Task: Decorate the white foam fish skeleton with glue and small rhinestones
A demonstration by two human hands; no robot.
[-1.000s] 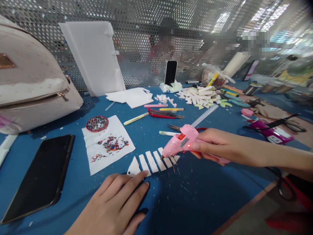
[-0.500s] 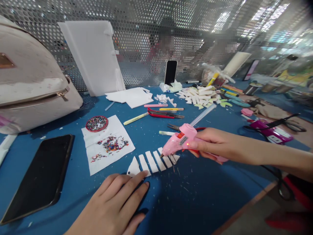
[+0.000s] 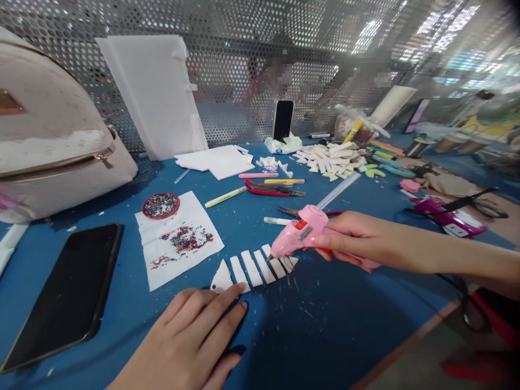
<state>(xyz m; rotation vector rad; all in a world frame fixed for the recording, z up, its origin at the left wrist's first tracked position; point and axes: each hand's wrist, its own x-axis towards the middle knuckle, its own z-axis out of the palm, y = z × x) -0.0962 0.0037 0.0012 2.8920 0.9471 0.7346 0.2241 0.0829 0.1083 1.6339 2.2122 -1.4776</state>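
White foam pieces (image 3: 252,268) lie on the blue table in a fish-shaped row: a pointed head with a dark hole, several strips with gaps between them, and a tail piece. My left hand (image 3: 190,330) lies with fingers stretched out, a fingertip touching a strip next to the head. My right hand (image 3: 345,241) is wrapped round a pink hot glue gun (image 3: 286,238), its small light glowing. A clear glue stick (image 3: 339,190) sticks out of the gun's back. The nozzle points down at the strips near the tail; whether it touches them I cannot tell.
A paper sheet (image 3: 162,273) carries coloured beads and a round red-rimmed dish (image 3: 161,206). Behind lie a red cutter (image 3: 268,189), pliers (image 3: 289,210), markers and a pile of foam bits (image 3: 333,157). A phone (image 3: 67,292) and backpack (image 3: 60,135) are left.
Almost nothing differs. The glue gun's nozzle has shifted very slightly to the right over the strips; my left hand has stayed in place.
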